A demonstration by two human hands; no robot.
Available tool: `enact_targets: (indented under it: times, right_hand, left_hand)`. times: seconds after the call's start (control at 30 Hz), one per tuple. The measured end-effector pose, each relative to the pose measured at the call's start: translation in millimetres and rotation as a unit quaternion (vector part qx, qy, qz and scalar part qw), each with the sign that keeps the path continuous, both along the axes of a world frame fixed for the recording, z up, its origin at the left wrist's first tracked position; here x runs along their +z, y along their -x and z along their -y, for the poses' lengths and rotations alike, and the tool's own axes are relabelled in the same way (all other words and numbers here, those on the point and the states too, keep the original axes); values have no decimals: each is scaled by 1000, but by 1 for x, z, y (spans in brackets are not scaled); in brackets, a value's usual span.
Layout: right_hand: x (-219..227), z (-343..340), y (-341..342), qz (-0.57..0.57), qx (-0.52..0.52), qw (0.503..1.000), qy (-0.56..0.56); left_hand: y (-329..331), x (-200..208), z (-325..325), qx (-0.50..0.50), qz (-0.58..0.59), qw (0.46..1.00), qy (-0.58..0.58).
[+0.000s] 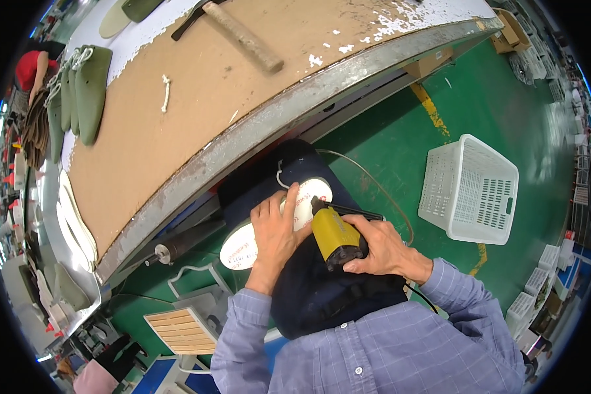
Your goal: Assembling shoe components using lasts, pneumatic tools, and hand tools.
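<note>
My left hand (276, 226) is wrapped over a white shoe insole (239, 247) with red print, its sole face turned up above my lap. Whatever lies under the insole is mostly hidden; a white cord loop (281, 175) sticks out beyond its far side. In my right hand (382, 248) is a yellow and black staple gun (335, 235), gripped by its body. The gun's nose rests on or just over the right end of the insole, close to my left fingertips. From the frame alone I cannot tell whether it touches.
A brown-topped workbench (197, 111) with a metal edge stands ahead, bearing a hammer (243, 37), a knotted white cord (165, 94), green shoe lasts (92, 92) and white insoles (77, 226). A white basket (438, 187) sits right; a slatted stool (180, 330) is at lower left.
</note>
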State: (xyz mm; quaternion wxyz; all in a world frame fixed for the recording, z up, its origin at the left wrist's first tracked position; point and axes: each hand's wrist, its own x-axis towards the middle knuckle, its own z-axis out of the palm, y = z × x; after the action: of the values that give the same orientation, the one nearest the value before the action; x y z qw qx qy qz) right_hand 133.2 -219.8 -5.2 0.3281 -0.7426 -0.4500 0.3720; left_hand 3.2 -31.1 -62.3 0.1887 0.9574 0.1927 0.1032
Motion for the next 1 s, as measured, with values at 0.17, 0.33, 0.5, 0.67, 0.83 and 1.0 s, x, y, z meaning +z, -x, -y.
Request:
enact_targets:
  times: [0.17,0.33,0.5,0.67,0.83,1.0]
  right_hand:
    - [5,-7,8,-39,-28,999,7]
    - [18,-42,28,-40,110,990,79]
    - [16,-65,56,-24,171,982,82]
    - [11,-71,71,-15,172,984,35]
    - [12,-79,79,-18,182,982,37]
    - [12,-80,84,-5,180,983,39]
  left_hand:
    - [1,-1,-1,2,-11,1000,24]
    - [48,2,-16,-1,7,1000,-19]
    - [133,-26,-31,56,102,988,103]
    - [135,-30,-23,115,144,956,227]
    - [134,-33,-22,142,154,941,267]
    - [132,-31,-25,112,154,948,255]
